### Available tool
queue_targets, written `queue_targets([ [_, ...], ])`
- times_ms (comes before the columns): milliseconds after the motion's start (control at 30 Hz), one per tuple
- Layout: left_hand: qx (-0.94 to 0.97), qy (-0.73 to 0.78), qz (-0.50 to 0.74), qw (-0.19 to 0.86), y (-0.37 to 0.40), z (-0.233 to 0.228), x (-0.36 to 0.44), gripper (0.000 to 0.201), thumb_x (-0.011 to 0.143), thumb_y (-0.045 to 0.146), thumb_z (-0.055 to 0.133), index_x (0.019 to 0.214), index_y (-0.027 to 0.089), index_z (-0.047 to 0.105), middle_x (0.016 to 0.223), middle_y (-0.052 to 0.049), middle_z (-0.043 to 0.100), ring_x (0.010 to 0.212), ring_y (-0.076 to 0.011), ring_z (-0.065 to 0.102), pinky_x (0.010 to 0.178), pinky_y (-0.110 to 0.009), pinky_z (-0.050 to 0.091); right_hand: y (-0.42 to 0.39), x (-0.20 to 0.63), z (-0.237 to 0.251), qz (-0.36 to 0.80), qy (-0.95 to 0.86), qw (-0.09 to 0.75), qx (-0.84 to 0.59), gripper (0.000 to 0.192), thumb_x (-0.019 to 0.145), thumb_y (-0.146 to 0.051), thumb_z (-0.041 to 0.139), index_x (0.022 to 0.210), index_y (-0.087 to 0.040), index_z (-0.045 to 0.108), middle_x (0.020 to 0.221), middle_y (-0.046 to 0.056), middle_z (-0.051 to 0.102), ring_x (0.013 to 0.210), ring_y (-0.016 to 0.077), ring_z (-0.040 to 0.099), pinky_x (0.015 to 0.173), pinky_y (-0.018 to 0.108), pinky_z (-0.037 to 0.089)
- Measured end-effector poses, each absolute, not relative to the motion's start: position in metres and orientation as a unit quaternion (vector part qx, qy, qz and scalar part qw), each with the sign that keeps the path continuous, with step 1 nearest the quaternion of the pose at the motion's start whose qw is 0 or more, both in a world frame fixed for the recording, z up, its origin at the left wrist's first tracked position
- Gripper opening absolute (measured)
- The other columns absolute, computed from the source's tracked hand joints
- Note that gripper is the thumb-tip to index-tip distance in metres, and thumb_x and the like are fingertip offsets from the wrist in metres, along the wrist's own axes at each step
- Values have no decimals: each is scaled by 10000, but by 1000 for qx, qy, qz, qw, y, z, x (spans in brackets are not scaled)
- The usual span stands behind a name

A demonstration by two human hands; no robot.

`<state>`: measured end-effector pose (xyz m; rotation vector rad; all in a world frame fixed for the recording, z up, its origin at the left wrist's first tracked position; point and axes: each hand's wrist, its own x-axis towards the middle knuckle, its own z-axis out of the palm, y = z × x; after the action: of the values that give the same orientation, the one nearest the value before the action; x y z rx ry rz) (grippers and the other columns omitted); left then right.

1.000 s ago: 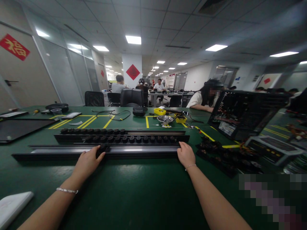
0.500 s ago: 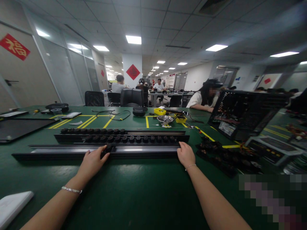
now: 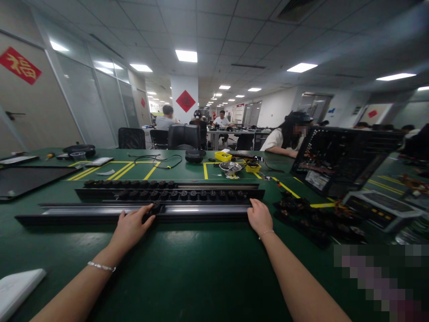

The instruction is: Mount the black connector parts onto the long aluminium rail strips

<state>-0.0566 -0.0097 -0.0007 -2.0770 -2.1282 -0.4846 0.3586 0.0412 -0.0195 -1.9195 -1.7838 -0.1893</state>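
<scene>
A long black track rail point(image 3: 208, 215) with a shiny grey channel lies across the table in front of me. My left hand point(image 3: 130, 228) pinches a small black socket module point(image 3: 157, 207) in the rail's channel, left of the middle. At the rail's right end, my right hand point(image 3: 260, 216) has its fingers closed round the edge; the fingertips are partly hidden. Just behind lie more black rails point(image 3: 254, 193), with rows of round black socket modules point(image 3: 184, 195) seated along them.
To the right are a heap of dark fans or similar parts point(image 3: 311, 219), a metal power supply box point(image 3: 382, 210) and an opened computer case point(image 3: 342, 156). Behind the rails stand a metal bowl point(image 3: 230, 167) and a yellow tray point(image 3: 223, 156). A person point(image 3: 281, 136) sits across the table.
My left hand and the socket module have shifted slightly to the right along the rail. My right hand has stayed at the rail's end.
</scene>
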Motion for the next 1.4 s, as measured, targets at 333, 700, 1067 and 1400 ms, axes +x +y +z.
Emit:
queue_targets([
  [333, -694, -697, -160, 77, -9, -5, -58, 496, 825, 476, 392, 1256, 245, 471, 1135, -66, 652, 1076, -274, 562, 1010, -517, 253, 45, 360, -24, -89, -664, 264, -694, 474, 803, -151, 323, 1191, -40, 570, 1232, 132, 561, 1152, 213, 476, 1023, 296, 314],
  [700, -694, -696, -172, 66, -9, -6, -58, 500, 828, 466, 362, 1257, 229, 462, 1157, -72, 639, 1095, -270, 552, 1033, -567, 188, 42, 358, -20, -73, -656, 256, -706, 482, 809, -165, 319, 1210, -46, 559, 1252, 121, 548, 1160, 213, 469, 1024, 292, 312],
  [1067, -711, -674, -191, 52, -9, -9, -50, 394, 813, 447, 392, 1104, 230, 545, 1152, -67, 639, 1126, -260, 528, 1053, -594, 132, 42, 359, -21, -68, -656, 263, -704, 479, 810, -166, 323, 1213, -56, 559, 1252, 114, 551, 1163, 216, 469, 1024, 301, 323],
  [1400, -719, -668, -186, 44, -9, -9, -50, 377, 815, 445, 394, 1092, 254, 564, 1170, -50, 631, 1134, -256, 517, 1042, -622, 116, 43, 359, -21, -81, -658, 271, -698, 469, 793, -140, 347, 1195, -56, 573, 1219, 131, 572, 1149, 212, 482, 1024, 308, 327],
])
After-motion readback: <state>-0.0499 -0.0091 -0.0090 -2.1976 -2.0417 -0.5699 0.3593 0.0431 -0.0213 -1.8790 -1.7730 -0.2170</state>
